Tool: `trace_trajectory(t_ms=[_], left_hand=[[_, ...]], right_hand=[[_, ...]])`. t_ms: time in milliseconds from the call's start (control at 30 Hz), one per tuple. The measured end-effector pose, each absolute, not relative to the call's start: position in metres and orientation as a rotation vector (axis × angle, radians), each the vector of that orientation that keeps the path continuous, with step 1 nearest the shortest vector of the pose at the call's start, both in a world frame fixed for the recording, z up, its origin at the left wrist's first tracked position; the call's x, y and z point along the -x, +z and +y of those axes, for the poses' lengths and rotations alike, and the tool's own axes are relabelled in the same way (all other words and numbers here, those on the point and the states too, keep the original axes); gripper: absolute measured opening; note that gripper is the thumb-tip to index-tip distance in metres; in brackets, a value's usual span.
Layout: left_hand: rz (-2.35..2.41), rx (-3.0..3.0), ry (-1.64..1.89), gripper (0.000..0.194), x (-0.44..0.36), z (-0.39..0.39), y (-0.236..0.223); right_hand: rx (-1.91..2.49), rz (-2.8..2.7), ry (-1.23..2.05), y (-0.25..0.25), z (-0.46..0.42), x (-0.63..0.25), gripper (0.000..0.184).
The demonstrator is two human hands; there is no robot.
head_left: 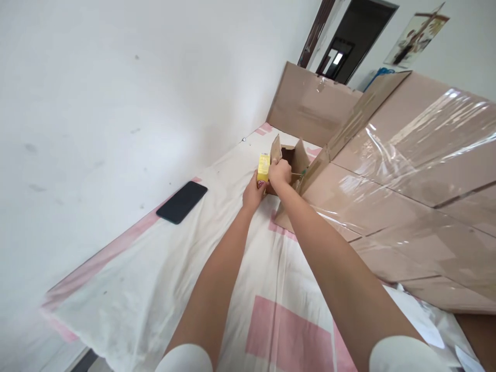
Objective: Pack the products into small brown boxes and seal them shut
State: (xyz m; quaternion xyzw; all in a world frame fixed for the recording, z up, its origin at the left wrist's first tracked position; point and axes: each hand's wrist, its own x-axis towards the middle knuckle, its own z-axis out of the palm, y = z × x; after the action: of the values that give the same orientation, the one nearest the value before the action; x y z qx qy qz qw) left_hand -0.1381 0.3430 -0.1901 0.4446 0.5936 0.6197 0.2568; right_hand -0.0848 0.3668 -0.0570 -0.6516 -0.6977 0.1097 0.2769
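My left hand (pixel 253 194) is closed around the lower part of a small yellow carton (pixel 264 164), holding it upright beside an open cardboard box (pixel 300 157). Printed text and a dark red mark show on the carton. Just right of it, my right hand (pixel 280 172) is closed at the box's raised near-left flap (pixel 276 148), its thumb against the cardboard. A thin pale line runs from near this fist to a small green spot at the box's right side; I cannot make out what it is. The box's inside is dark and partly hidden by my right hand.
A black phone (pixel 182 202) lies on the white and pink cloth (pixel 147 279) by the wall (pixel 116 103). Large cardboard boxes (pixel 387 206) wrapped in clear tape stand along the right. Another cardboard panel (pixel 310 103) closes off the far end.
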Motion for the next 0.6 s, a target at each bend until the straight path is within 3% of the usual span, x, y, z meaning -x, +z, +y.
trace_trajectory(t_ms=[167, 367, 500, 600], left_hand=[[1.582, -1.165, 1.874, 0.058, 0.156, 0.339, -0.176], [1.626, -1.306, 2.155, 0.062, 0.222, 0.266, -0.096], [1.956, -2.016, 2.050, 0.072, 0.229, 0.155, -0.033], [2.329, -2.517, 1.715, 0.102, 0.190, 0.069, -0.025]], right_hand=[[1.557, -1.933, 0.305, -0.053, 0.341, 0.104, 0.035], [0.994, -2.018, 0.464, 0.024, 0.277, 0.090, 0.034], [0.677, -2.012, 0.928, 0.063, 0.212, 0.012, 0.039], [0.632, -2.077, 1.300, 0.053, 0.166, -0.070, 0.046]])
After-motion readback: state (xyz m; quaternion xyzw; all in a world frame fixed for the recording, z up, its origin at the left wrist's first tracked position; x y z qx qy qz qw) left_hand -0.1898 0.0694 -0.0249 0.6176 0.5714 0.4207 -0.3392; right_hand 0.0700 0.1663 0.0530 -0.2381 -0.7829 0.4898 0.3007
